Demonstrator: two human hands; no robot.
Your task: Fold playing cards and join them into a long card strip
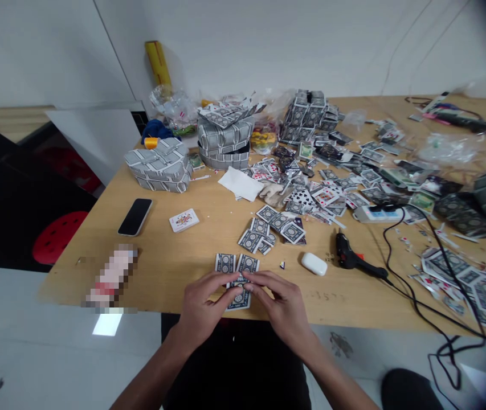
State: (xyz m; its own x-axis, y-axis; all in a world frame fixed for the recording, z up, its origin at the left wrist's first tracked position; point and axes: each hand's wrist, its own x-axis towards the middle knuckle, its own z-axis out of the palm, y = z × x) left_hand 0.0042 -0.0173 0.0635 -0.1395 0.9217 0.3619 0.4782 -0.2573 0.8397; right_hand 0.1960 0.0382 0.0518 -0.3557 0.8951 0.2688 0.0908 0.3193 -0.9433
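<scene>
Near the table's front edge, my left hand [205, 300] and my right hand [280, 297] meet over a playing card [238, 302] with a dark patterned back. Thumbs and forefingers of both hands pinch it, and the fingers hide part of it. Just beyond the fingertips lie two more cards, a left one [225, 262] and a right one [248, 263], backs up. Farther off is a loose group of patterned cards [252, 240]. A small card scrap [282, 265] lies to the right of my right hand.
A white earbud case [314, 263] and a black glue gun [354, 254] with its cord lie to the right. On the left are a phone [135, 217] and a joker-topped deck [183, 220]. Behind stand woven card boxes [159, 165], with many scattered cards [302, 197] and a power strip [378, 214].
</scene>
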